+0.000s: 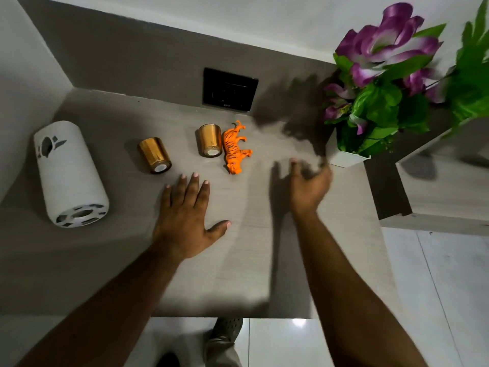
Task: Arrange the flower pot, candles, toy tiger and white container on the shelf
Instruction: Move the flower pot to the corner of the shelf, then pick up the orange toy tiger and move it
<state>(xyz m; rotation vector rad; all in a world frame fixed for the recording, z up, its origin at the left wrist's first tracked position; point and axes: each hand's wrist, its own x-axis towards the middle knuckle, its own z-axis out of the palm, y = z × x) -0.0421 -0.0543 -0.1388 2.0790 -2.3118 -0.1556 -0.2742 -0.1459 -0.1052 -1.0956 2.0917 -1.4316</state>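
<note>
On the grey shelf a white container with cut-out holes stands at the left. Two gold candles stand in the middle, one to the left and one beside the orange toy tiger. A white flower pot with purple flowers and green leaves stands at the shelf's right end. My left hand hovers flat and open just in front of the candles. Blurred and with its fingers spread, my right hand is just left of the pot and holds nothing.
A black switch plate sits on the back wall behind the tiger. A lower shelf step lies to the right, past the pot. White floor tiles and my shoe show below the shelf's front edge.
</note>
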